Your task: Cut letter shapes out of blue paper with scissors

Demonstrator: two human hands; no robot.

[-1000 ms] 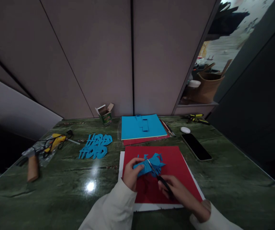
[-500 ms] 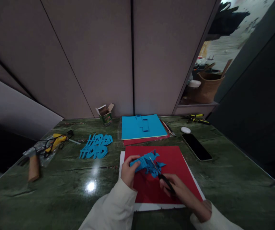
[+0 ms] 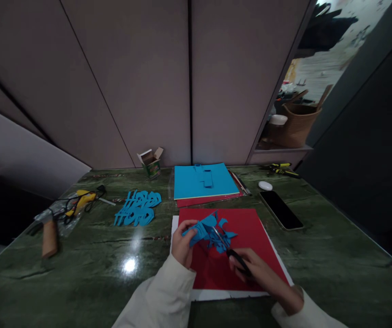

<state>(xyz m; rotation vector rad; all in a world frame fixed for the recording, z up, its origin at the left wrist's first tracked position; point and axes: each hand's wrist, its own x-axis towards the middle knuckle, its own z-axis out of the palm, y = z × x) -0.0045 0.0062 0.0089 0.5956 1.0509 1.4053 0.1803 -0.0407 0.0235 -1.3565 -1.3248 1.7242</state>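
My left hand (image 3: pixel 183 241) pinches a piece of blue paper (image 3: pixel 202 228) above a red sheet (image 3: pixel 216 275). Black-handled scissors (image 3: pixel 238 260) are gripped in my right hand (image 3: pixel 250 266), their blades pointing up and left at the paper's right end. Several blue scraps (image 3: pixel 220 246) lie on the red sheet under and beside the blades. Whether the blades are closed on the paper I cannot tell. A white sheet (image 3: pixel 216 295) shows under the red one.
Blue cut-out letters (image 3: pixel 141 216) lie at the left, past them a yellow glue gun (image 3: pixel 79 200) with a cable. Blue sheets (image 3: pixel 185 182) are stacked at the back. On the right are a phone (image 3: pixel 281 209), a white oval case (image 3: pixel 265 186) and pliers (image 3: pixel 284 171). A small open box (image 3: pixel 152 167) stands behind.
The blue paper in my left hand has tilted and shifted slightly left. A small blue scrap now shows apart from it on the right. My right hand with the scissors has barely moved.
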